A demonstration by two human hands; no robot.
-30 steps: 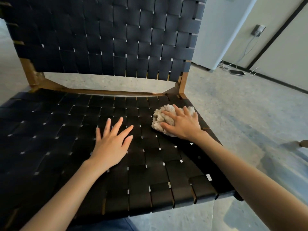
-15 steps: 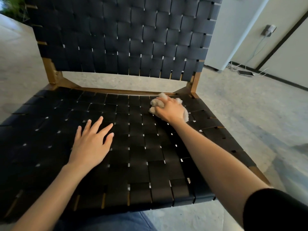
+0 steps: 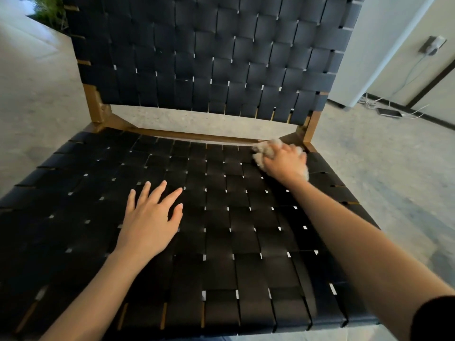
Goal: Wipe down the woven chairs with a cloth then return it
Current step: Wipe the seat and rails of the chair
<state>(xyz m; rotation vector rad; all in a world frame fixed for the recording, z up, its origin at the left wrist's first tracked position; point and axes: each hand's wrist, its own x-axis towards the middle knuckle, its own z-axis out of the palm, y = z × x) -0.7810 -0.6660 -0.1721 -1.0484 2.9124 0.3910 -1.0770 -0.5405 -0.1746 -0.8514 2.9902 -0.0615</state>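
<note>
Head view: a person is leaning over a black woven chair (image 3: 221,242). The right hand (image 3: 285,163) is bunching a pale, fluffy cloth (image 3: 267,148) in curled fingers and pressing it into the seat's far right corner, where the strapping is meeting the wooden rear rail (image 3: 197,137) and the right back post (image 3: 311,126). The cloth is sitting right against that rail, with tufts showing ahead of the knuckles and beside the wrist. The left hand (image 3: 150,217) is lying flat and empty on the middle of the seat, fingers straight and spread, well apart from the right. Open weave is stretching leftward from both hands to the seat's left edge and forward to its front edge. A gap is showing between the rail and the bottom of the woven backrest (image 3: 209,57), with grey floor (image 3: 394,168) visible through it. Floor is lying open on both sides of the chair, and a phone (image 3: 390,112) is resting near the wall at right.
</note>
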